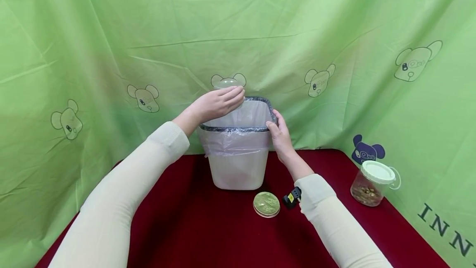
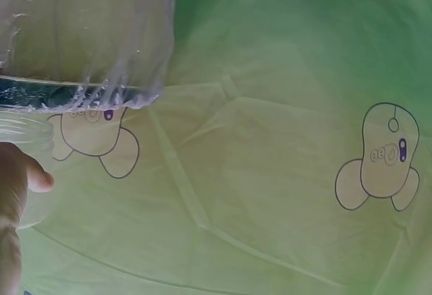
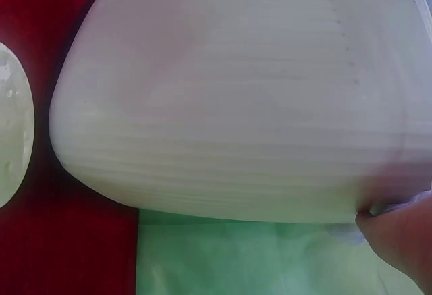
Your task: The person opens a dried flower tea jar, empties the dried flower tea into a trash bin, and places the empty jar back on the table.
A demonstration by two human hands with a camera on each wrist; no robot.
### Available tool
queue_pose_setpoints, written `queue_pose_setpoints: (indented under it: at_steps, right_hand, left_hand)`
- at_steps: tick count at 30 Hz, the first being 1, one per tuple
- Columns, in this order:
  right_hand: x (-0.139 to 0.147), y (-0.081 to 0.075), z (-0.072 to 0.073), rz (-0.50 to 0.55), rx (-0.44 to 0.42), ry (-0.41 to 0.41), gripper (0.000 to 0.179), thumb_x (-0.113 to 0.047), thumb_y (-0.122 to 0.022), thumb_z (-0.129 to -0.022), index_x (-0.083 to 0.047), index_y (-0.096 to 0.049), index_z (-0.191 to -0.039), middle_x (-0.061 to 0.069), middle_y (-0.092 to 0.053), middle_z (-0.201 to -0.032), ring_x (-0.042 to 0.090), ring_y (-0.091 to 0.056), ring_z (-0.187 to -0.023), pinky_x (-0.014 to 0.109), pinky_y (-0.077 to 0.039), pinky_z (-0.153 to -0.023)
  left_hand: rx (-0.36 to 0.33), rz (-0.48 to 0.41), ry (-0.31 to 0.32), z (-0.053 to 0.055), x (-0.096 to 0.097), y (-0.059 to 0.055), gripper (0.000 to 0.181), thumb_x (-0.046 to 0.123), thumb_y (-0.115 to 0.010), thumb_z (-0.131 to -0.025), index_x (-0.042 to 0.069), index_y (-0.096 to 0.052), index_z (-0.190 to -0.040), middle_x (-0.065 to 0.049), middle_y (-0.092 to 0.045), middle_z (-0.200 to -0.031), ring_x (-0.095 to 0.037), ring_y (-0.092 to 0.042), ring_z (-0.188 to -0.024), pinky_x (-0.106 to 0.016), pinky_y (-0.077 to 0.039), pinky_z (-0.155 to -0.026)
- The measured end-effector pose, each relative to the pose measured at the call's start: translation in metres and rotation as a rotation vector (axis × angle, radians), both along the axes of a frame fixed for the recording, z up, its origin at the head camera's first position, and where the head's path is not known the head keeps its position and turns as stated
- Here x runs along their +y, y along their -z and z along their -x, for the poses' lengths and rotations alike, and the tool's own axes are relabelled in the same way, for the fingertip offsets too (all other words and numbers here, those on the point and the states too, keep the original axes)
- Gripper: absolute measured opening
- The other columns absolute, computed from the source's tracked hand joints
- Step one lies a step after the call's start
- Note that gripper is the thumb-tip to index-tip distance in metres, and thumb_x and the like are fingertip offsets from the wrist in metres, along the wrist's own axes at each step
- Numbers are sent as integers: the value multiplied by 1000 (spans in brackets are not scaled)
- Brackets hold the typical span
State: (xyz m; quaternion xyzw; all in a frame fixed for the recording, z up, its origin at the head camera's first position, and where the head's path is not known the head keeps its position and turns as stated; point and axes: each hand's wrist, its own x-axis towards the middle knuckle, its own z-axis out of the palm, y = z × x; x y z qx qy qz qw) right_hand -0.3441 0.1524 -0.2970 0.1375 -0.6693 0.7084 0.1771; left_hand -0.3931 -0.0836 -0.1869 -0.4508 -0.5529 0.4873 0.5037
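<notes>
My left hand grips a clear jar above the bin. Most of the jar hides behind the hand in the head view. In the left wrist view the ridged mouth of the jar points towards the bin's rim, and the left thumb lies along its side. A white waste bin stands upright, lined with a translucent bag folded over its dark rim. At the bin's right edge my right hand holds the rim, thumb towards the front. The bin's bottom inside is hidden.
A round gold-green lid lies on the red tablecloth in front of the bin. To the right stands a clear tub with a white lid and brownish pieces inside. Green printed cloth hangs behind and at both sides.
</notes>
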Motion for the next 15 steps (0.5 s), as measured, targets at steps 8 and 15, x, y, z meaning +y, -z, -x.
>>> queue_pose_setpoints:
  at_steps: [8,15]
  right_hand:
    - [1,0,-1,3,-2,5,62,-13,-45,-96,-2,-21,-153,19,-25,-154,29,-27,-139,36,-20,-114]
    - [0,-1,-3,0,-2,3,62,-13,-45,-96,-1,-21,-153,19,-24,-155,32,-25,-140,37,-20,-114]
  left_hand:
    - [25,39,24,1,-2,1,40,4,-39,-99,2,-52,-136,-13,-51,-139,-27,-41,-132,-37,-20,-115]
    - [42,57,43,-1,-3,2,40,4,-40,-98,2,-51,-137,-13,-51,-139,-27,-41,-132,-36,-21,-114]
